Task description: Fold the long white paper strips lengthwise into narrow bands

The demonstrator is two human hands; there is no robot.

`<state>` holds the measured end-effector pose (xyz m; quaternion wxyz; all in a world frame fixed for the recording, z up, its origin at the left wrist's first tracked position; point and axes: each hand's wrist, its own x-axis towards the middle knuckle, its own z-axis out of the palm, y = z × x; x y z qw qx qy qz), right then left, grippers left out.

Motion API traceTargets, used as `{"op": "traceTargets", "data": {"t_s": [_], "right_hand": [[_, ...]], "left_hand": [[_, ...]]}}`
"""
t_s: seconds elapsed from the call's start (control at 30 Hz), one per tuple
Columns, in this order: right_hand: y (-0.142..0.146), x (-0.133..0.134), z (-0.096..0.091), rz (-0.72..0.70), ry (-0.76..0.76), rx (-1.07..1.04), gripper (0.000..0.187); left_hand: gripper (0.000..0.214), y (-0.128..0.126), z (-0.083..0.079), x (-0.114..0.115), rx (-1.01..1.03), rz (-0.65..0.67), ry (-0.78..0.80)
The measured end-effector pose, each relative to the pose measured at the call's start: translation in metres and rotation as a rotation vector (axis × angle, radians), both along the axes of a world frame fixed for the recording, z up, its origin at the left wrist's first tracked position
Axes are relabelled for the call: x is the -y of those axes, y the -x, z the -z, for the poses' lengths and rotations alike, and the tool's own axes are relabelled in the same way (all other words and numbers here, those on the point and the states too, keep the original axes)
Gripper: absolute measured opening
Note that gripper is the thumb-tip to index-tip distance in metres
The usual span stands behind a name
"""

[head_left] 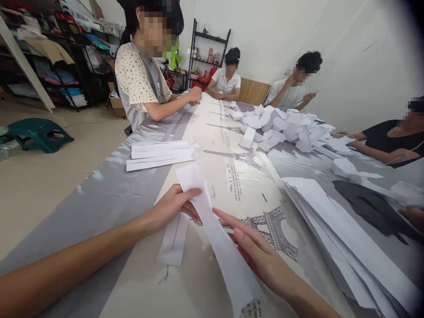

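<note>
A long white paper strip (215, 238) runs from the middle of the table toward me, its near end curling. My left hand (180, 201) pinches the strip near its far end, thumb on top and fingers underneath. Along the strip's right edge is my right hand (255, 251), its index finger stretched out at the edge and its thumb raised apart. Some of its fingers are hidden behind the paper. Below my left hand, a shorter folded strip (172, 243) with a dark seam line lies on the cloth. Several folded strips (162, 154) are stacked just beyond, to the left.
A tablecloth printed with towers (248, 159) covers the table. To the right lies a stack of long paper sheets (341, 238), with a heap of folded paper pieces (285, 126) farther back. Several people sit around the table. A green stool (39, 132) stands on the floor at left.
</note>
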<state>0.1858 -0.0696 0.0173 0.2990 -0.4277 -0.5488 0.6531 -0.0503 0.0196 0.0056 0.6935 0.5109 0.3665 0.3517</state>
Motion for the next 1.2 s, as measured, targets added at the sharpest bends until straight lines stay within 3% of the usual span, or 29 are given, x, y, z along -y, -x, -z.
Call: {"op": "traceTargets", "data": {"t_s": [0.2, 0.3, 0.5, 0.7, 0.97, 1.2], "right_hand": [[0.005, -0.004, 0.003, 0.099, -0.138, 0.07, 0.055], [0.006, -0.004, 0.005, 0.169, -0.155, 0.108, 0.059], [0.005, -0.006, 0.004, 0.168, -0.054, 0.131, 0.045], [-0.001, -0.011, -0.001, 0.154, 0.084, 0.16, 0.037], [-0.003, -0.012, -0.001, 0.168, 0.057, 0.198, 0.036], [-0.003, -0.013, -0.001, 0.114, 0.06, 0.129, 0.03]], "left_hand": [[0.077, 0.002, -0.007, 0.0, 0.182, 0.13, -0.016], [0.065, 0.002, -0.01, 0.004, 0.158, 0.137, -0.087], [0.031, -0.002, -0.005, 0.006, 0.051, -0.069, -0.091], [0.033, -0.001, 0.003, 0.0, 0.095, -0.137, -0.017], [0.034, 0.0, 0.002, 0.001, 0.06, -0.129, 0.015], [0.028, -0.006, 0.0, 0.014, -0.091, -0.052, -0.07]]}}
